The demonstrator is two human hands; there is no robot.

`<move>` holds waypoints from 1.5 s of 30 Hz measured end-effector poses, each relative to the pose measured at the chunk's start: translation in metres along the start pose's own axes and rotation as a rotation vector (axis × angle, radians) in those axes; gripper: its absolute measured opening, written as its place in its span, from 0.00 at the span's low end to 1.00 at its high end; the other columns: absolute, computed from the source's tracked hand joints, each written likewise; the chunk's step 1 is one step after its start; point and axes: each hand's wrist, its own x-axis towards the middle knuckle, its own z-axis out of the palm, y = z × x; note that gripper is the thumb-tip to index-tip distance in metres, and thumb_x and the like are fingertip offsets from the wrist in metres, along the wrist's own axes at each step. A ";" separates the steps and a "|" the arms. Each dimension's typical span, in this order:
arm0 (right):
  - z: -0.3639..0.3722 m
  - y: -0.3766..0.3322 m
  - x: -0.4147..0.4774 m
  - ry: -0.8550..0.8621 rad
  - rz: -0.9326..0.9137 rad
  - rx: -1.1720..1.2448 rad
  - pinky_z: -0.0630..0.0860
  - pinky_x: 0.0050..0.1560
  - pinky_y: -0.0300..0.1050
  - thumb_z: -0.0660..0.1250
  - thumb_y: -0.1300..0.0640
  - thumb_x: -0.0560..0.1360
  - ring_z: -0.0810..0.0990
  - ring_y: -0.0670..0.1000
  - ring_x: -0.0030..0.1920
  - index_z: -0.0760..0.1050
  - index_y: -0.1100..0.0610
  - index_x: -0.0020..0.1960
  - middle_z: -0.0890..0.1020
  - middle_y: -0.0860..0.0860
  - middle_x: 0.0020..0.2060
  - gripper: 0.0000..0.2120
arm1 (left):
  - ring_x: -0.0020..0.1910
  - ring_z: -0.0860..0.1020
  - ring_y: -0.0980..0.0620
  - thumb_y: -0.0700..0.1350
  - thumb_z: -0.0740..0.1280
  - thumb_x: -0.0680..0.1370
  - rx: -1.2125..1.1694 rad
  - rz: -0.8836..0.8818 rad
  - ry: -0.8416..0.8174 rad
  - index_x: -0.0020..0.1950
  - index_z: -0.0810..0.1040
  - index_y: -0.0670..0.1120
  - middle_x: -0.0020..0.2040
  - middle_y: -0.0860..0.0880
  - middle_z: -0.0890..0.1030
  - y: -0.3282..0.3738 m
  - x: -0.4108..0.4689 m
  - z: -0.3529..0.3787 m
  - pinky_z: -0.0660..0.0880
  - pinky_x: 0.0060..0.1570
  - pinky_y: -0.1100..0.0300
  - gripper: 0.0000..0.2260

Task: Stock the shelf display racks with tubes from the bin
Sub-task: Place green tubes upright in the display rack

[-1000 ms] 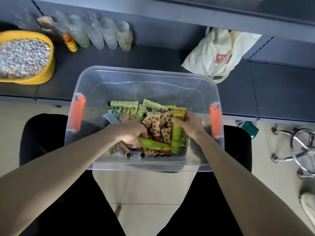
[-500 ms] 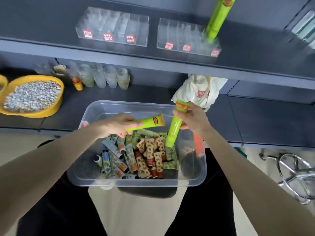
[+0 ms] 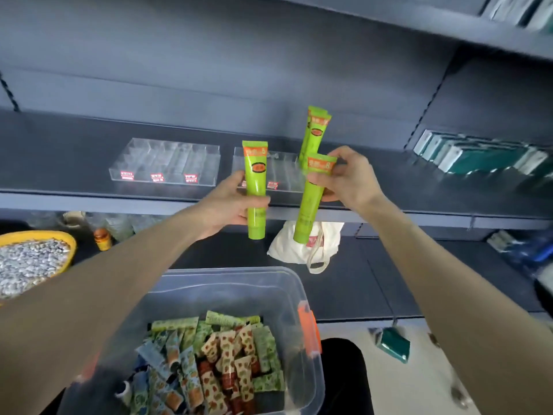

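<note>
Head view, looking up along the person's two bare arms at a dark grey shelf (image 3: 59,151). The left hand (image 3: 227,202) grips a lime-green tube (image 3: 256,187) around its middle. The tube is upright, with its orange-banded crimped end up and its cap end down. The fingers (image 3: 239,176) curl behind it and the thumb lies across the front. The right hand (image 3: 350,178) pinches a second green tube (image 3: 309,205) near its crimped top between thumb and fingertips, and the body hangs down, tilted slightly left. Both tubes are in the air in front of the shelf edge, near each other but apart.

Behind them on the shelf sits a clear display rack (image 3: 281,175), where two standing green tubes (image 3: 315,130) rise from its right side. A second clear rack (image 3: 167,161) sits just beside it on the left, with red-and-white labels along its front. Further right on the shelf is a row of teal and white boxes (image 3: 478,157), blurred.

Low in the view is the clear plastic bin (image 3: 269,283) with an orange latch (image 3: 309,330), holding a heap of small patterned tubes (image 3: 227,354). On the lower shelf behind it are a yellow bowl (image 3: 70,244) of pale pebbles, a small orange-capped bottle (image 3: 102,239) and a white tote bag (image 3: 287,250).
</note>
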 end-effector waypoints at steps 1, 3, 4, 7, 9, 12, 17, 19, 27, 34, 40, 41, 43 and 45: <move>-0.007 -0.005 0.007 0.012 -0.019 0.007 0.81 0.38 0.54 0.72 0.66 0.70 0.83 0.56 0.39 0.67 0.52 0.40 0.82 0.61 0.44 0.16 | 0.48 0.81 0.48 0.40 0.67 0.76 -0.007 0.044 0.023 0.50 0.71 0.51 0.47 0.48 0.80 0.009 0.007 0.004 0.78 0.51 0.50 0.08; -0.018 -0.013 0.022 0.036 -0.055 0.010 0.82 0.36 0.50 0.71 0.67 0.72 0.83 0.51 0.35 0.68 0.52 0.40 0.81 0.60 0.43 0.14 | 0.46 0.79 0.52 0.43 0.65 0.77 0.010 0.115 0.060 0.51 0.73 0.50 0.45 0.50 0.78 0.024 0.024 0.010 0.77 0.52 0.55 0.04; -0.023 -0.016 0.029 0.047 -0.062 0.007 0.82 0.35 0.48 0.70 0.67 0.72 0.83 0.47 0.33 0.69 0.52 0.40 0.81 0.59 0.42 0.14 | 0.46 0.78 0.53 0.44 0.65 0.77 0.052 0.145 0.072 0.50 0.74 0.50 0.46 0.51 0.78 0.031 0.032 0.012 0.75 0.52 0.56 0.03; -0.036 -0.024 0.055 0.079 -0.073 0.004 0.82 0.35 0.45 0.68 0.66 0.74 0.81 0.47 0.33 0.70 0.52 0.40 0.80 0.56 0.40 0.12 | 0.46 0.77 0.56 0.43 0.68 0.75 0.193 0.210 0.085 0.51 0.77 0.49 0.47 0.51 0.79 0.055 0.057 0.015 0.72 0.49 0.61 0.06; -0.041 -0.025 0.072 0.102 -0.078 -0.011 0.83 0.41 0.47 0.67 0.66 0.75 0.79 0.51 0.36 0.74 0.57 0.44 0.76 0.52 0.36 0.06 | 0.43 0.77 0.56 0.38 0.70 0.73 0.205 0.248 0.079 0.54 0.75 0.47 0.45 0.51 0.79 0.066 0.074 0.017 0.74 0.46 0.62 0.11; -0.044 -0.018 0.093 0.156 -0.092 -0.044 0.82 0.41 0.41 0.67 0.66 0.75 0.78 0.54 0.39 0.76 0.65 0.55 0.72 0.51 0.35 0.09 | 0.41 0.77 0.51 0.35 0.72 0.71 0.253 0.301 0.081 0.54 0.72 0.47 0.45 0.45 0.78 0.074 0.096 0.019 0.77 0.44 0.56 0.16; -0.053 -0.006 0.115 0.179 -0.111 -0.115 0.82 0.44 0.39 0.68 0.63 0.75 0.78 0.52 0.43 0.79 0.63 0.54 0.73 0.50 0.34 0.08 | 0.47 0.77 0.50 0.38 0.68 0.74 0.311 0.301 0.019 0.56 0.74 0.47 0.45 0.47 0.78 0.076 0.127 0.023 0.77 0.48 0.58 0.12; -0.056 -0.001 0.123 0.186 -0.109 -0.110 0.81 0.44 0.38 0.67 0.63 0.76 0.78 0.52 0.43 0.79 0.64 0.53 0.73 0.49 0.33 0.07 | 0.48 0.77 0.49 0.39 0.66 0.76 0.327 0.293 -0.009 0.56 0.74 0.47 0.45 0.47 0.77 0.074 0.137 0.025 0.77 0.49 0.60 0.09; -0.055 0.011 0.141 0.152 -0.098 -0.059 0.80 0.44 0.33 0.66 0.64 0.76 0.80 0.53 0.46 0.79 0.65 0.54 0.78 0.56 0.42 0.08 | 0.49 0.79 0.44 0.35 0.67 0.74 0.353 0.315 -0.019 0.57 0.71 0.41 0.46 0.41 0.79 0.073 0.157 0.028 0.79 0.49 0.55 0.12; -0.050 0.020 0.149 0.116 -0.089 -0.103 0.80 0.47 0.37 0.65 0.63 0.77 0.81 0.53 0.47 0.79 0.65 0.54 0.80 0.58 0.47 0.08 | 0.52 0.80 0.44 0.36 0.67 0.75 0.336 0.309 -0.062 0.53 0.72 0.44 0.51 0.38 0.81 0.065 0.164 0.030 0.79 0.52 0.52 0.09; -0.048 0.021 0.152 0.056 -0.081 -0.281 0.80 0.47 0.36 0.65 0.61 0.78 0.81 0.51 0.44 0.80 0.63 0.56 0.83 0.57 0.45 0.10 | 0.51 0.79 0.45 0.38 0.64 0.77 0.389 0.306 -0.095 0.53 0.73 0.47 0.48 0.44 0.79 0.069 0.171 0.027 0.77 0.55 0.51 0.07; -0.048 0.020 0.152 0.055 -0.089 -0.308 0.80 0.46 0.38 0.66 0.61 0.77 0.81 0.51 0.43 0.80 0.63 0.55 0.83 0.57 0.44 0.09 | 0.51 0.78 0.46 0.38 0.64 0.77 0.396 0.312 -0.094 0.53 0.73 0.46 0.46 0.46 0.78 0.070 0.172 0.027 0.76 0.55 0.51 0.06; -0.048 0.017 0.154 0.074 -0.096 -0.320 0.81 0.43 0.38 0.69 0.61 0.75 0.81 0.50 0.40 0.81 0.62 0.51 0.83 0.57 0.41 0.07 | 0.50 0.77 0.48 0.37 0.64 0.77 0.402 0.317 -0.094 0.52 0.73 0.44 0.43 0.49 0.76 0.073 0.173 0.026 0.77 0.54 0.52 0.06; -0.049 0.014 0.155 0.098 -0.100 -0.335 0.79 0.39 0.36 0.72 0.61 0.73 0.80 0.49 0.37 0.80 0.61 0.47 0.83 0.55 0.38 0.04 | 0.48 0.78 0.48 0.35 0.65 0.76 0.405 0.325 -0.095 0.50 0.74 0.44 0.41 0.50 0.76 0.075 0.174 0.026 0.77 0.52 0.54 0.06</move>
